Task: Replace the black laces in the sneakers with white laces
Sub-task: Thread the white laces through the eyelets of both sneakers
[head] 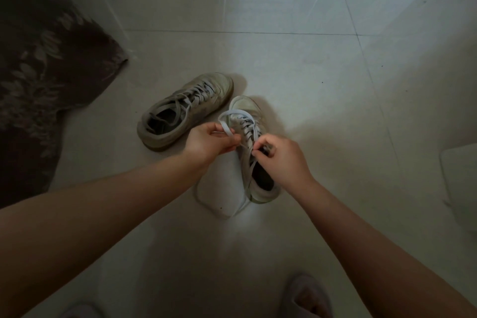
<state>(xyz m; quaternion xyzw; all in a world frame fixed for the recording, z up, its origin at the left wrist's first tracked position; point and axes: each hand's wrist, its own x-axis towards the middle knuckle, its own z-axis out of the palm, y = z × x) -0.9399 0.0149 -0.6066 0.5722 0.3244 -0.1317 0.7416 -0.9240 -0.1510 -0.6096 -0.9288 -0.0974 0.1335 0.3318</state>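
Open floor (309, 64) ahead/R; rug (38, 72) edge L. Held sneaker (254, 152) toe points away, long axis front-back. Left hand (209, 141), right hand (281, 157) both pinch white lace (227, 128).

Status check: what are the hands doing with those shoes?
Left hand and right hand both pinching white lace over near sneaker. Far sneaker already laced. Nothing in the way.

Two sneakers on tiled floor (296, 59). Left sneaker (180, 111) lies flat, toe pointing up-right, just beside right sneaker (254, 152), toes near each other. Right sneaker is under both hands, toe away from the person, heel resting on a flat pad (219, 196). Left hand (209, 141) at its left side, right hand (281, 156) over its tongue; lace (232, 117) loops between them. Patterned rug (44, 67) far left. Slippered foot (307, 297) nearest the person, bottom right.
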